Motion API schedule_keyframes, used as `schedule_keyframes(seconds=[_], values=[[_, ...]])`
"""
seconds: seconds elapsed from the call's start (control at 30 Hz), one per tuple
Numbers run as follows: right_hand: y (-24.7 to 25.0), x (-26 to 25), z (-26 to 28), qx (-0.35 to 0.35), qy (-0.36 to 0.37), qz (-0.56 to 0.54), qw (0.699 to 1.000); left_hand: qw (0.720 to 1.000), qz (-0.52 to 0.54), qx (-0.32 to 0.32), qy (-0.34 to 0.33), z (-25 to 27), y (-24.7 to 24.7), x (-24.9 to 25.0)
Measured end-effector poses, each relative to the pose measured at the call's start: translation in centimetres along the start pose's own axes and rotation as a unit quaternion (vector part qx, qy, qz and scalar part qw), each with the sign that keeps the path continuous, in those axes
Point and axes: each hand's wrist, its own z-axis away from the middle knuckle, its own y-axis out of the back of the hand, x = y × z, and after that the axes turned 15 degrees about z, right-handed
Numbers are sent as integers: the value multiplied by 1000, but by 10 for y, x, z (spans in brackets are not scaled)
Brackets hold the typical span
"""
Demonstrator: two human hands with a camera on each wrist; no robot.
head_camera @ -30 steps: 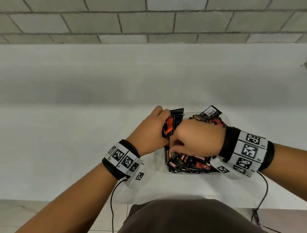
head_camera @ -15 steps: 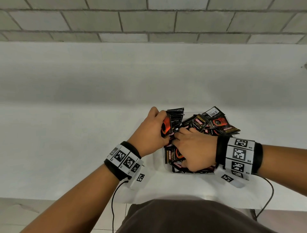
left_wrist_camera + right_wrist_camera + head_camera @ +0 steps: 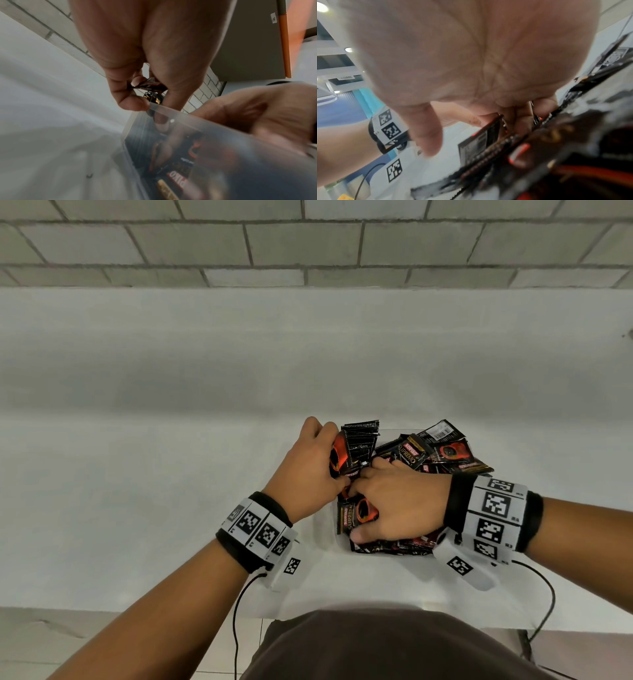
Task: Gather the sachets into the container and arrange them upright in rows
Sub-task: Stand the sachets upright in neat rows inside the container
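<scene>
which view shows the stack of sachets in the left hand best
The head view: the upright stack stands in the left hand, its edges clear. The left wrist view shows only a crumpled corner between the fingers; the right wrist view shows blurred sachet edges.

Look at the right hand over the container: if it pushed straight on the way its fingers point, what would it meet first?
Probably the upright bundle of sachets that the left hand grips: the right hand points leftward at it and already seems to touch it, though depth is unclear.
</scene>
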Motion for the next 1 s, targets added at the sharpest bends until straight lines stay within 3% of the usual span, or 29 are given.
schedule_keyframes(seconds=[0.3, 0.53, 0.77, 1.0], values=[[-3, 0, -5, -3, 1, 41, 999, 1000, 12, 2, -2, 2, 0, -1], [15, 10, 3, 2, 32, -54, 998, 1000, 14, -8, -6, 1, 0, -3], [21, 8, 6, -8, 51, 13, 999, 1000, 14, -8, -12, 0, -1, -8], [21, 11, 7, 14, 46, -6, 999, 999, 27, 3, -24, 1, -1, -8]])
